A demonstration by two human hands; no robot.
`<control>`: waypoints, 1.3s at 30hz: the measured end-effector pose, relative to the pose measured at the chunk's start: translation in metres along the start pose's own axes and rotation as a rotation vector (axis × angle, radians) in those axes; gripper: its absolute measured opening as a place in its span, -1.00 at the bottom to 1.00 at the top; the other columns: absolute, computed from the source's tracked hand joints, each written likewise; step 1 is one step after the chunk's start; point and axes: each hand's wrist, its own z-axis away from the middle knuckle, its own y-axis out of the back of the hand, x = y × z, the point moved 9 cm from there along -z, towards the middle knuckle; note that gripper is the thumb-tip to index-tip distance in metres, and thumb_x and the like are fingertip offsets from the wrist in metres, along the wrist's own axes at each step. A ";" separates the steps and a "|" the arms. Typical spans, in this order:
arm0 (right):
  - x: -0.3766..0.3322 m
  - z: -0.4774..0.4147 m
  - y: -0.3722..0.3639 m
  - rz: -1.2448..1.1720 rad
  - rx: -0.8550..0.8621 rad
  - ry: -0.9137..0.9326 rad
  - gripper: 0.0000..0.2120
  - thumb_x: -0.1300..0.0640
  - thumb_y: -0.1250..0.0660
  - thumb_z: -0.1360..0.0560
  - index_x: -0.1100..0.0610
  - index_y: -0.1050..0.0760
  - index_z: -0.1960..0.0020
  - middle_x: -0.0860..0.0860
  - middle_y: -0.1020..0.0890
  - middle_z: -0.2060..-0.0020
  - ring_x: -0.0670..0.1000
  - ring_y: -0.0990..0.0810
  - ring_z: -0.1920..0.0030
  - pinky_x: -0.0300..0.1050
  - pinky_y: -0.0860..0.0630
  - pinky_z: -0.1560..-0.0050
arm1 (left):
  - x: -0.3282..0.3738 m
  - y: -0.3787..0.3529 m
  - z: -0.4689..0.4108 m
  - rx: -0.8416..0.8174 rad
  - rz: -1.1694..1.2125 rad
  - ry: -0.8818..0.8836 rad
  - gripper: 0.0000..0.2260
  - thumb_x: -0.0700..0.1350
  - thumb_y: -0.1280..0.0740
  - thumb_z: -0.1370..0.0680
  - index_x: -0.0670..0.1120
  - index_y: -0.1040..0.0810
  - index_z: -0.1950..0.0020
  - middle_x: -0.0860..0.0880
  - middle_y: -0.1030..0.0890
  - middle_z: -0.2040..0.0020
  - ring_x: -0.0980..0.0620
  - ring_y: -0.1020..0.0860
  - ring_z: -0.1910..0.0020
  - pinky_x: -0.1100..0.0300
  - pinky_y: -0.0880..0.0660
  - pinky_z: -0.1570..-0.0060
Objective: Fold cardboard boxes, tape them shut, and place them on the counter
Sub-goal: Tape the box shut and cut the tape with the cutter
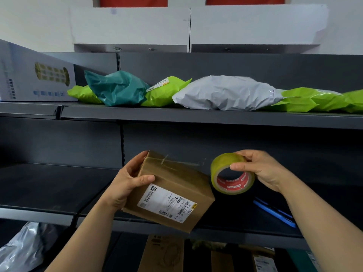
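Left hand [127, 180] grips box [176, 173] labelled perhaps "J759", right hand [264, 169] tape [221, 161].

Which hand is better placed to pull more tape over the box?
Right. The right hand grips the tape roll close beside the box; the left hand holds the box tilted and probably should not let go.

Left hand [127, 181], right hand [261, 169] — both bare.
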 end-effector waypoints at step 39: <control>0.084 0.027 0.054 0.177 -0.044 -0.250 -0.56 0.09 -0.57 -0.21 0.09 -0.65 -0.08 0.00 -0.73 0.05 -0.01 -0.68 -0.03 -0.09 -0.56 -0.12 | -0.092 -0.051 -0.019 0.031 0.256 0.174 -0.02 0.05 -0.71 0.05 0.18 -0.48 -0.36 -0.18 -0.60 -0.24 -0.24 -0.59 -0.16 -0.01 -0.59 -0.04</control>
